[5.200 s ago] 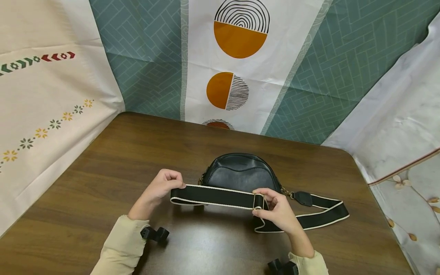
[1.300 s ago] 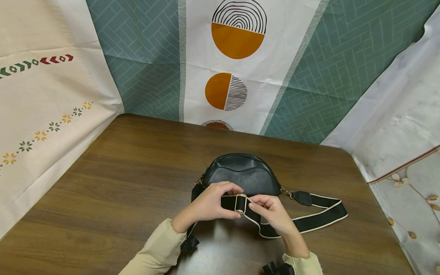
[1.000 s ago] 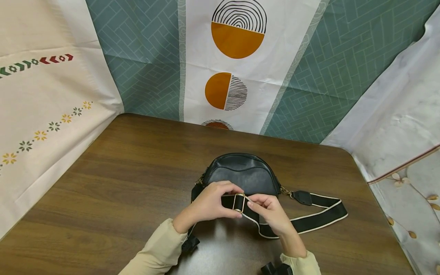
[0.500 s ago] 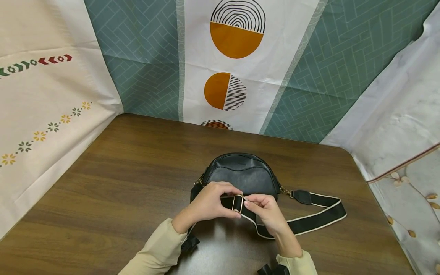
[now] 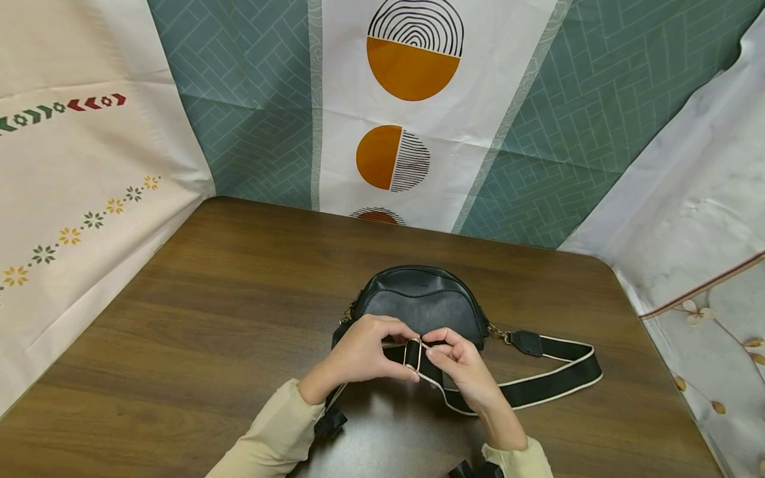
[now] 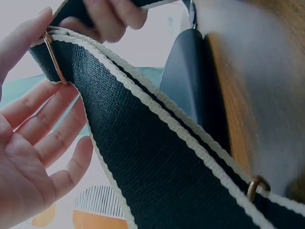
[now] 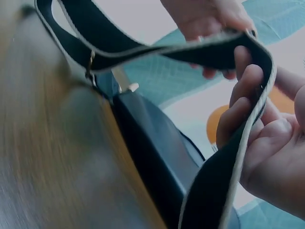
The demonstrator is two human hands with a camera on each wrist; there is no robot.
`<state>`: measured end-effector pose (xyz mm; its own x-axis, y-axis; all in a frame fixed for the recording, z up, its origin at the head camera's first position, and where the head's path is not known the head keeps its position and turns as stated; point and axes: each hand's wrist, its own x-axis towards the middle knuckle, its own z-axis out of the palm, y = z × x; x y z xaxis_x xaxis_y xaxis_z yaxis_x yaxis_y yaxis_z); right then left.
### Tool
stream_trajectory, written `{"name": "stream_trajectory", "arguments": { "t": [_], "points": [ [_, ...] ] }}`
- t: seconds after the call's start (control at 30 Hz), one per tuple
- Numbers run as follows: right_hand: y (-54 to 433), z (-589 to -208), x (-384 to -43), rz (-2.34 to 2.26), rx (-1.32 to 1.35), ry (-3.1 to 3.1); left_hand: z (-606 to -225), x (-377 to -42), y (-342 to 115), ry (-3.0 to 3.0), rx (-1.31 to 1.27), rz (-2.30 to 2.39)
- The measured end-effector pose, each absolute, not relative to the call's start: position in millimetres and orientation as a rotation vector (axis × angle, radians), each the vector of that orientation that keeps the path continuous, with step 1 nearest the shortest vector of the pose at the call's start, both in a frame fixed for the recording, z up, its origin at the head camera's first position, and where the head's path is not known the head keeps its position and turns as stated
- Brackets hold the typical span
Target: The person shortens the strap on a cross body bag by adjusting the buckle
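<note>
A black handbag (image 5: 421,302) sits upright on the table. Its wide black strap (image 5: 556,382), edged in white, runs in front of it. My left hand (image 5: 364,352) holds the strap's gold slide buckle (image 5: 420,356) by its upper and lower edges, between thumb and fingers. Close by on the right, my right hand (image 5: 469,375) pinches the strap just past that buckle. In the left wrist view, the doubled strap (image 6: 124,119) stretches away from the buckle (image 6: 55,59). The right wrist view shows curled fingers (image 7: 245,90) against the strap (image 7: 209,191).
The brown wooden table (image 5: 251,265) extends around the bag. A gold clasp (image 5: 497,330) joins the strap to the bag's right side. Patterned cloths hang behind and at both sides. Black wrist cameras (image 5: 331,423) sit at the sleeves.
Since the oldest frame, my left hand has gone from the strap's folded end to the buckle, and my right hand from the buckle to the strap beside it. Lately both shifted only slightly.
</note>
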<state>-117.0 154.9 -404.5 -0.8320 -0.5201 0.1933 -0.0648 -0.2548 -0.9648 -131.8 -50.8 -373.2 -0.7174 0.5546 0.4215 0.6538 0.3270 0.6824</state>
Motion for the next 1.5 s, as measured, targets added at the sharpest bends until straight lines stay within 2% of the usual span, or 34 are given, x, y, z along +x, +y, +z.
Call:
{"name": "stream_trajectory", "arguments": {
  "t": [0.37, 0.77, 1.23, 1.5],
  "points": [
    [168, -403, -119, -2.112, -0.663, 1.896, -370, -134, -57, -2.455, -1.096, -1.415],
    [158, -404, -117, -2.293, -0.623, 1.713, -368, -134, -55, -2.530, -1.116, -1.434],
    [139, -404, -115, -2.277, -0.680, 1.802, -365, -129, -50, -2.529, -1.173, -1.391],
    [147, -402, -115, -2.201, -0.667, 1.883, -365, -130, -51, -2.496, -1.188, -1.389]
  ]
}}
